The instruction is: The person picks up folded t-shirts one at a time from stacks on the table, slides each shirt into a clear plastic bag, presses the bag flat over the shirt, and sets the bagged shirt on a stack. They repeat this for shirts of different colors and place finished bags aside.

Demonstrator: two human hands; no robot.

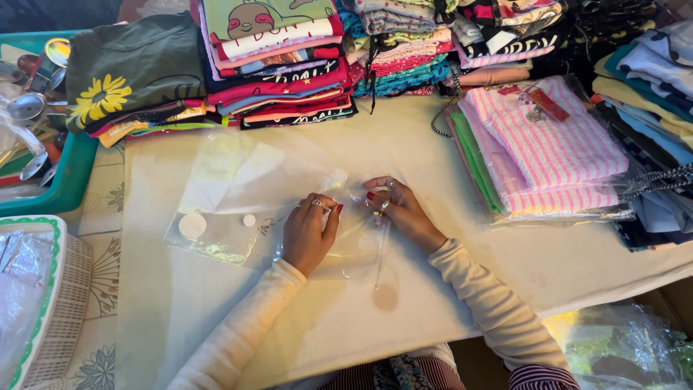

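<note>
The clear plastic bag (238, 206) lies flat on the white tabletop (433, 144), below the stacked folded shirts (278, 65). The left hand (309, 232) rests knuckles-up, fingers curled, pressing its right end; just right, the right hand (395, 208) pinches the bag's edge. The film's outline is hard to trace.

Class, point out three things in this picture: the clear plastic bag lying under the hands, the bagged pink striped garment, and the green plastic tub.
Clear plastic bag (231, 195), head view: flat middle.
Bagged pink striped garment (552, 148), head view: top fold.
Green plastic tub (72, 177), head view: right wall.
</note>
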